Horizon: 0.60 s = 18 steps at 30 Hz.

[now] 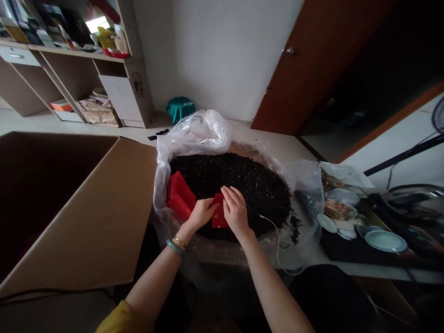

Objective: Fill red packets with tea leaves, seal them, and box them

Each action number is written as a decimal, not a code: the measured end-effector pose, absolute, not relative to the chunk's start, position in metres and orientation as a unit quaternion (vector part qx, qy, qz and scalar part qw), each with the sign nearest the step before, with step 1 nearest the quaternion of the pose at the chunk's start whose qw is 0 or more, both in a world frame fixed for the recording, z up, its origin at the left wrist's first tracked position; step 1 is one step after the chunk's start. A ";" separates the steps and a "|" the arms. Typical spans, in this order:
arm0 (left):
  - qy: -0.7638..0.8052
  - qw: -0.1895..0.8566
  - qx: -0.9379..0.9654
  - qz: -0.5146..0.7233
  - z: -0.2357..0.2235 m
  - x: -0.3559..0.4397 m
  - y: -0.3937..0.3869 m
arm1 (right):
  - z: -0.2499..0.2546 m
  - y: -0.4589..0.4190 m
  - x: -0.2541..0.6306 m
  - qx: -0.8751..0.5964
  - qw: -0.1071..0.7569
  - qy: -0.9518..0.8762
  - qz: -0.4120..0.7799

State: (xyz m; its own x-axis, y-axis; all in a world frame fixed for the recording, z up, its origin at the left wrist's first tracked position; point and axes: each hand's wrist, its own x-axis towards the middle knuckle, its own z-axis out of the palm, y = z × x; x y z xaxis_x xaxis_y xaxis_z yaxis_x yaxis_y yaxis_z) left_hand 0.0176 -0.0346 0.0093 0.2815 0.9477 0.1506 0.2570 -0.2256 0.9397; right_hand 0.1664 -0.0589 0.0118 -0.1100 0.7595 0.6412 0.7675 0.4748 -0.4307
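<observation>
A small flat red packet (218, 218) with a gold mark is held upright between my hands. My left hand (200, 213) pinches its left edge, thumb on the near face. My right hand (236, 211) is closed at the upper right edge, its fingers bent over the top. Both hands are above a heap of dark, dry, tea-like leaves (256, 182) inside a big clear plastic bag (204, 132) with its mouth rolled open. A larger red bag or box (180, 196) lies on the leaves, left of my left hand.
A large open cardboard box (104, 208) stands at the left. On the right, a dark tray (340, 247) bears a pale dish (385, 241) and small bowls. A white cable (278, 240) runs by the bag. Behind are a green-covered bin (181, 109), a desk (74, 53) and a brown door (305, 60).
</observation>
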 end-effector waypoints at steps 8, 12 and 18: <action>0.452 0.475 0.665 0.356 0.000 0.023 -0.035 | -0.020 -0.059 0.166 -0.471 0.426 -0.766 -0.100; 0.452 0.414 0.717 0.332 0.003 0.023 -0.036 | -0.013 -0.061 0.168 -0.493 0.445 -0.742 -0.096; 0.479 0.368 0.737 0.305 0.003 0.024 -0.035 | -0.005 -0.063 0.168 -0.490 0.456 -0.737 -0.100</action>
